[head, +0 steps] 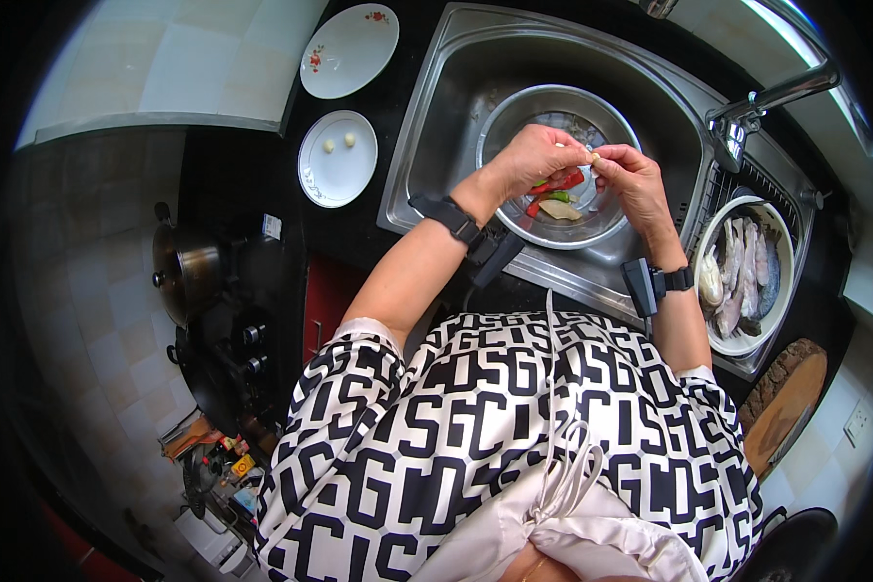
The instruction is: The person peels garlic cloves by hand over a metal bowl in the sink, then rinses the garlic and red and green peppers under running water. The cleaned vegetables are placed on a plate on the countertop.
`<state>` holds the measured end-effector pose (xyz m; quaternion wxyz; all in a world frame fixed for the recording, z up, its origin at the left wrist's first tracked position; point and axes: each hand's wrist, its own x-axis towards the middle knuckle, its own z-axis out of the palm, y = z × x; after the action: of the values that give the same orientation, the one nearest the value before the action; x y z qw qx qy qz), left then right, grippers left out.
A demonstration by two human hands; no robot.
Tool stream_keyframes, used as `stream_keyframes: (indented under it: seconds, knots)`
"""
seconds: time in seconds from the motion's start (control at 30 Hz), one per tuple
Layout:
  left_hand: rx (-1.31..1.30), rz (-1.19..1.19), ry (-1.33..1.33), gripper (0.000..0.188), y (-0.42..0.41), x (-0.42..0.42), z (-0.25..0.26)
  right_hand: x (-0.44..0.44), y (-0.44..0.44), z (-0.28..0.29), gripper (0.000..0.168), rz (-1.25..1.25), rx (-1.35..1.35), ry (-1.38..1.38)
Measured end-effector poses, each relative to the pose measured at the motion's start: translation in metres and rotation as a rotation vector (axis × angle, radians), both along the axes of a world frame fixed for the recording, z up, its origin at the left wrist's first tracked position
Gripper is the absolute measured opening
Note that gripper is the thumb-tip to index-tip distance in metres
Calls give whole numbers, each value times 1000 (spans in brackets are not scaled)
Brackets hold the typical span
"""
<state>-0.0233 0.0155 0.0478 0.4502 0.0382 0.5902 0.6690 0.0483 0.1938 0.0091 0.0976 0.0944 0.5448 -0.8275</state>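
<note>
My left hand [535,160] and my right hand [631,178] meet at the fingertips, pinching a small pale garlic clove [594,158] between them. Below them a round stainless steel basin [513,220] sits in the sink [451,138]. Red chili pepper [569,182], a green pepper piece [555,196] and a slice of ginger [560,210] lie in the basin. My hands partly cover its contents. Left of the sink, a white plate [338,178] bears two peeled garlic cloves [349,140].
A larger flowered plate [349,51] lies beyond the small one. At the right, a white bowl [707,225] of cut fish [746,262] stands near the faucet [731,138]. A wooden chopping board [786,407] leans at the wall. A pot [189,269] stands at far left.
</note>
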Motion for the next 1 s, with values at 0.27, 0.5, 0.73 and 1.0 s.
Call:
stream_keyframes:
  seconds: [0.27, 0.5, 0.73, 1.0]
  knots:
    - [-143, -41, 75, 14, 0, -2, -1, -1, 0, 6, 15, 78, 157, 34]
    - [-229, -8, 284, 14, 1, 2, -12, 2, -3, 4, 15, 72, 118, 10]
    - [-4, 100, -27, 14, 4, 8, -6, 4, -8, -11, 17, 21, -409, -122]
    - [157, 64, -111, 12, 2, 14, -8, 8, -10, -18, 21, 12, -848, -158]
